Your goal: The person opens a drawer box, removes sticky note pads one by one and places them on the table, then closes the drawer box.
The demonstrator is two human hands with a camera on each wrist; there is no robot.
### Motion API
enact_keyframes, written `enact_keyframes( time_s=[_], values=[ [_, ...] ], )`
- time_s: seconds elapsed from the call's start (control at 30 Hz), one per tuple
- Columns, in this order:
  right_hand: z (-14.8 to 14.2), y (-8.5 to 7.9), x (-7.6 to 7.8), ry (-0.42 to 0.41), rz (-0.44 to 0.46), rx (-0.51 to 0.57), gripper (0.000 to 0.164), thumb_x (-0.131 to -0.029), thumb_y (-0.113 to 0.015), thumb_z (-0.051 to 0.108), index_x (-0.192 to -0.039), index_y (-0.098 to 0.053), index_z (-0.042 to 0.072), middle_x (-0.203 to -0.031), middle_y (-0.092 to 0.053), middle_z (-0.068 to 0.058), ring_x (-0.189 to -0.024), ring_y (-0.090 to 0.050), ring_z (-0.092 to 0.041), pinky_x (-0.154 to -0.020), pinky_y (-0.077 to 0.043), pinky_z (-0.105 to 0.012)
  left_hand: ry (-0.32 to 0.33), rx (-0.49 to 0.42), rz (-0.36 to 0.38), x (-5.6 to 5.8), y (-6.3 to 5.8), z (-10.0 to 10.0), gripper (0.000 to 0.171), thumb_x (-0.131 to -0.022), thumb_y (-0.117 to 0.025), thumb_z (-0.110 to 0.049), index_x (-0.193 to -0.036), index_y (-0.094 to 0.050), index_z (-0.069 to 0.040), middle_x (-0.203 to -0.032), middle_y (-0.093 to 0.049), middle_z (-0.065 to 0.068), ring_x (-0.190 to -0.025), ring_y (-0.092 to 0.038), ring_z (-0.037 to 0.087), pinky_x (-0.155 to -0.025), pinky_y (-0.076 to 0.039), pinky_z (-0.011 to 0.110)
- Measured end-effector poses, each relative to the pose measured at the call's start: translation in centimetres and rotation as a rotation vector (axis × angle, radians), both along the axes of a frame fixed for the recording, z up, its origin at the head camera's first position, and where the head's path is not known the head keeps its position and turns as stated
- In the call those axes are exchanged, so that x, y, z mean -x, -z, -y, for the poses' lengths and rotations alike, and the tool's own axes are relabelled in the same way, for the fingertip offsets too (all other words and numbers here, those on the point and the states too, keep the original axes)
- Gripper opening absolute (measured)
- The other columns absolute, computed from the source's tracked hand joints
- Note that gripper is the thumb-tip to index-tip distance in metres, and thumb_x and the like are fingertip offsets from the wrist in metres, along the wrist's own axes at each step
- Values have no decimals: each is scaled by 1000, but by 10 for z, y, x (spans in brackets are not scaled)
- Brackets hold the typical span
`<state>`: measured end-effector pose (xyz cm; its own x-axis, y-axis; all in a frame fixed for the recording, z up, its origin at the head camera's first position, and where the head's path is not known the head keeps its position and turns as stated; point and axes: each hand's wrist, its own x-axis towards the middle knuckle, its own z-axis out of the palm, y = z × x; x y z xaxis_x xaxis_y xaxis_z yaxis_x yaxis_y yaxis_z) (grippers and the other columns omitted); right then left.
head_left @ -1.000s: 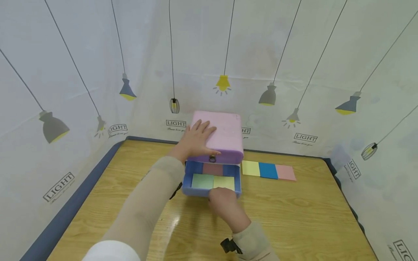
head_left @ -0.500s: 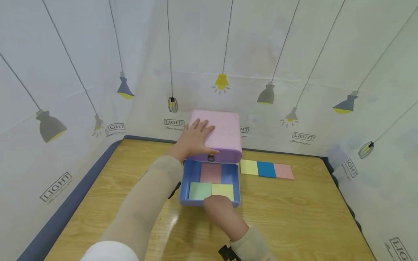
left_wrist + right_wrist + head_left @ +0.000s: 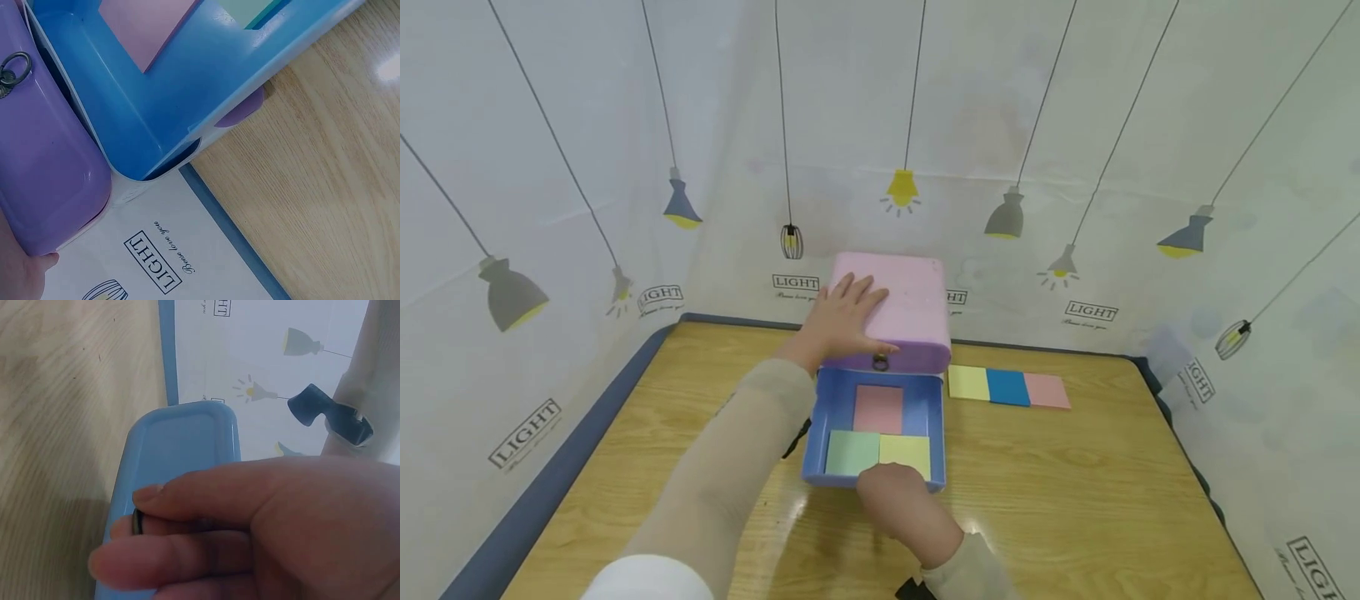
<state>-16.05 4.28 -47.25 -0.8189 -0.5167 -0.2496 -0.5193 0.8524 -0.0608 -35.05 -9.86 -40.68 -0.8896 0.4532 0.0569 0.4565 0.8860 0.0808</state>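
Observation:
My left hand lies with spread fingers on the pink top of a small drawer box. Its upper purple drawer is closed and carries a dark ring pull. Below it, the blue drawer is drawn well out. Inside lie a pink sticky-note pad, a green pad and a yellow pad near the front. At the drawer's front, my right hand pinches its dark ring pull between thumb and fingers; the right wrist view shows this against the blue drawer front.
To the right of the box, yellow, blue and pink pads lie in a row on the wooden table. A white backdrop printed with lamps stands close behind the box and along both sides.
The blue drawer has slid out toward me along with my right hand, showing more of the pink pad inside. My left hand has stayed on the box top.

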Motion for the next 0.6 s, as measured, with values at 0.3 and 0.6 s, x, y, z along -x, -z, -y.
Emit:
enact_keyframes(
  time_s=[0.3,0.6],
  values=[
    [-3,3,-1,-12,87,43,36,-94,-65,21,-61,-52,14,-55,-46,4,-49,-42,-10,-43,-40,-26,9,2,-5,1,0,0,110,-72,-46,-88,-158,-17,-25,-163,-8,6,-148,0,33,-113,-7,63],
    [-11,-9,-1,23,180,170,49,-93,-62,39,-54,-43,16,-53,-36,6,-48,-36,-9,-44,-37,-27,3,-3,3,0,0,1,111,-71,-47,-88,-157,-17,-25,-163,-8,6,-148,0,33,-113,-6,62]
  ],
)
